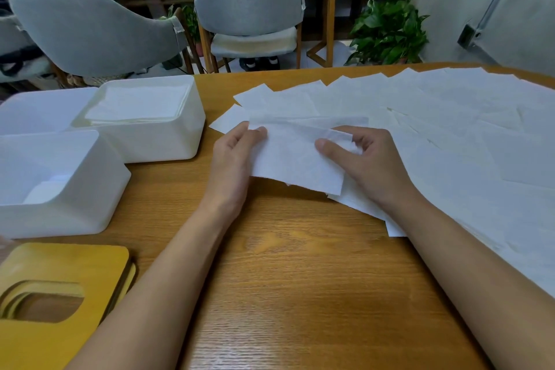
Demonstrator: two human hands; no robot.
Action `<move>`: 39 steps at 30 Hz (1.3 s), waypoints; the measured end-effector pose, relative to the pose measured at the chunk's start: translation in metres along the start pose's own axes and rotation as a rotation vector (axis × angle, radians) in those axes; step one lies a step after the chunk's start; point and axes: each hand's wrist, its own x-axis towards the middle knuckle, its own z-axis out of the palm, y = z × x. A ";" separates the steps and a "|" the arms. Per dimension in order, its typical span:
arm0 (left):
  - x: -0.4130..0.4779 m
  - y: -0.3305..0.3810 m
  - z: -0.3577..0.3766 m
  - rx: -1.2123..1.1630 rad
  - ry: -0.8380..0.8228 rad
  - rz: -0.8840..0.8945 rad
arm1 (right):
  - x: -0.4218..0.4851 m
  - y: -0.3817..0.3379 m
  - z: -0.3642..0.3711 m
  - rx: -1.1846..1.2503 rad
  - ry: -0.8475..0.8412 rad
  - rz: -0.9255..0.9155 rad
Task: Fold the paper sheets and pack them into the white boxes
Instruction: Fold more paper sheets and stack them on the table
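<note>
Head view looks down on a wooden table (285, 279). Near its middle both hands hold one paper sheet (294, 162) just above the surface. The left hand (237, 156) pinches the sheet's left edge, thumb on top and the other fingers curled beneath. The right hand (366, 165) grips the right side, thumb pressed on the paper and fingers curled over a folded-down strip along the top edge. The sheet's near edge hangs free over the wood.

More loose sheets (450, 129) lie fanned and overlapping across the table's right side, from the far edge to the near right corner, and the right forearm rests on them.

At the far left edge stands a white box (156, 141) holding a flat stack of folded sheets (135, 105). A second white box (60, 213) sits touching it on the near side, with a little paper at its bottom. A third box (36, 108) stands beside them at the left edge. Yellow wooden lids (60, 273) with an oval cutout lie stacked at the near left corner.
</note>
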 end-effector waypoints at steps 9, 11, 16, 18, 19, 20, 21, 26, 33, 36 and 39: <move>0.000 0.004 -0.001 -0.147 0.022 -0.111 | 0.001 -0.009 -0.002 0.017 0.019 0.046; 0.001 0.005 -0.002 -0.242 0.038 -0.146 | 0.001 -0.011 -0.002 0.037 0.028 0.056; -0.003 -0.001 0.003 -0.090 -0.004 -0.102 | -0.003 -0.016 0.002 0.106 -0.056 0.043; -0.005 -0.002 0.006 -0.040 -0.020 -0.087 | -0.004 -0.015 0.004 0.085 -0.066 0.035; -0.006 -0.002 0.006 -0.037 -0.021 -0.085 | -0.004 -0.014 0.005 0.067 -0.067 0.034; -0.005 -0.002 0.006 -0.035 -0.021 -0.084 | -0.004 -0.013 0.006 0.047 -0.059 0.036; -0.005 -0.003 0.006 -0.034 -0.020 -0.084 | -0.004 -0.012 0.006 0.032 -0.047 0.034; -0.008 -0.002 0.010 0.009 -0.017 -0.094 | -0.003 -0.009 0.007 -0.039 -0.029 -0.031; -0.003 -0.002 0.006 0.081 -0.027 -0.081 | 0.000 -0.010 0.000 0.002 0.004 -0.085; -0.005 0.001 0.006 -0.016 -0.107 -0.085 | 0.001 -0.010 0.000 -0.031 0.002 -0.111; -0.006 0.000 0.008 0.039 -0.038 0.042 | 0.001 -0.011 -0.003 -0.057 -0.124 -0.095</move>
